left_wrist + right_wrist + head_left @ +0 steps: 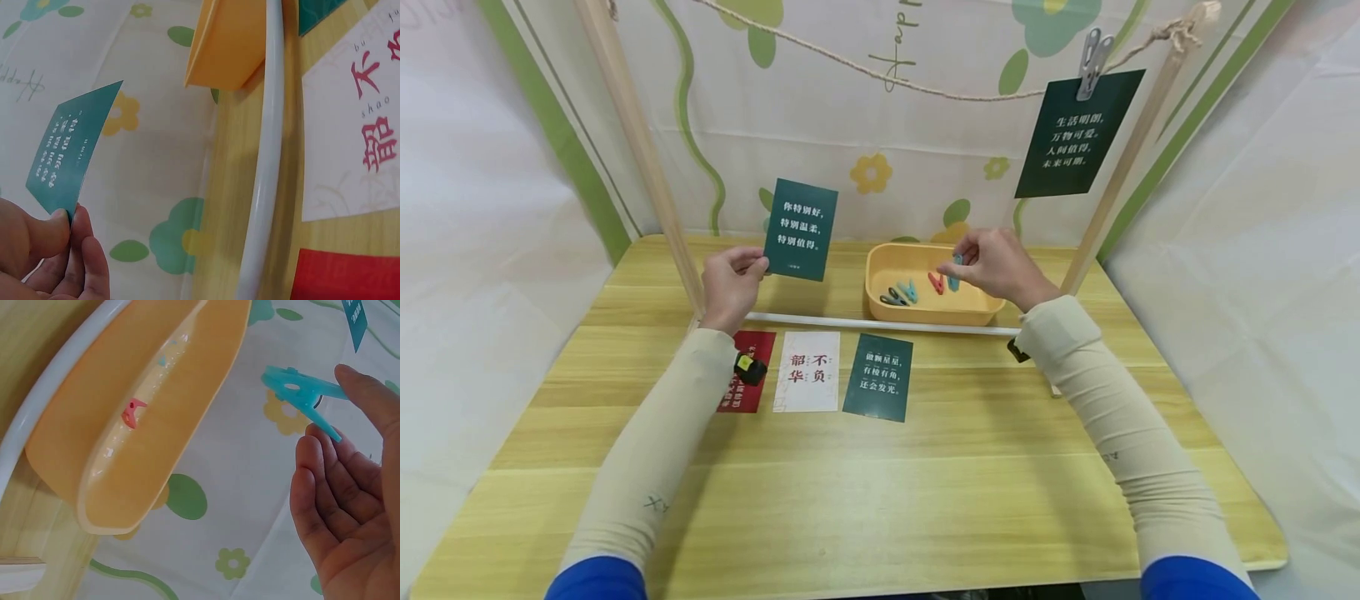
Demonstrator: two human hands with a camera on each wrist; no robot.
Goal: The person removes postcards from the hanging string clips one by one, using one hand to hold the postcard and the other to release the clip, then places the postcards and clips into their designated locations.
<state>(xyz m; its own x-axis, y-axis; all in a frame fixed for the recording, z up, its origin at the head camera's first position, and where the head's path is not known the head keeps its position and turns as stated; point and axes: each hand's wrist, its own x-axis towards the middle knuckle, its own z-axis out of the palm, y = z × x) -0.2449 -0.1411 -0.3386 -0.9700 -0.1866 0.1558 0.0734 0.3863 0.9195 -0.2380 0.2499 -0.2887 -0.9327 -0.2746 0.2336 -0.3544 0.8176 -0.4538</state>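
1. Pinching a dark green text card point(801, 229) tightly by its lower-left corner in the left hand point(732, 287), up above the wood-grain table point(820, 517); could flap or crease from so slight a hold.
2. Gripping a turquoise clothespin point(319, 385) over the yellow plastic tray point(936, 316), thumb to fingertips in a part-open right hand point(1000, 262); could ping loose if squeezed off-centre.
3. Minding the twine point(992, 98) too: could bounce under a tug, jarring the hung green card point(1071, 137).
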